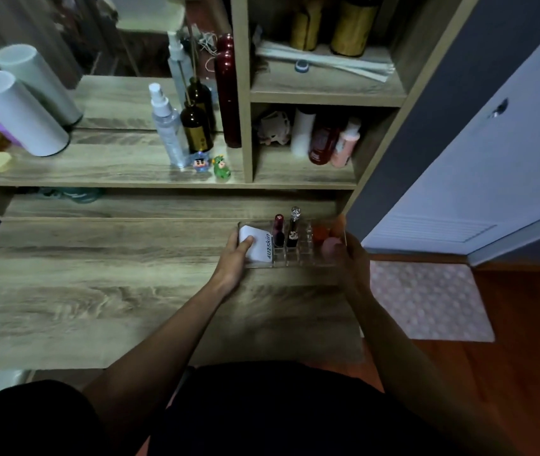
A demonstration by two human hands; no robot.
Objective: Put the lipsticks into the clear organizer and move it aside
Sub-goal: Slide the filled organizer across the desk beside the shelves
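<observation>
The clear organizer [305,258] sits at the far right of the wooden desk [114,291], close to its right edge. Two lipsticks stand upright in its slots: a dark red lipstick [278,232] and a black lipstick with a silver cap [293,227]. A white 4U2skin box [258,241] fills its left end and orange-pink sponges [328,235] its right end. My left hand [234,258] grips the left end, thumb on the white box. My right hand [352,258] grips the right end.
Above the desk, a shelf [97,172] holds white cylinders [22,116], spray bottles [166,126], a brown bottle, a dark red bottle and small figurines [212,166]. Cubbies at right hold more bottles. A pink mat [426,301] lies on the floor right of the desk.
</observation>
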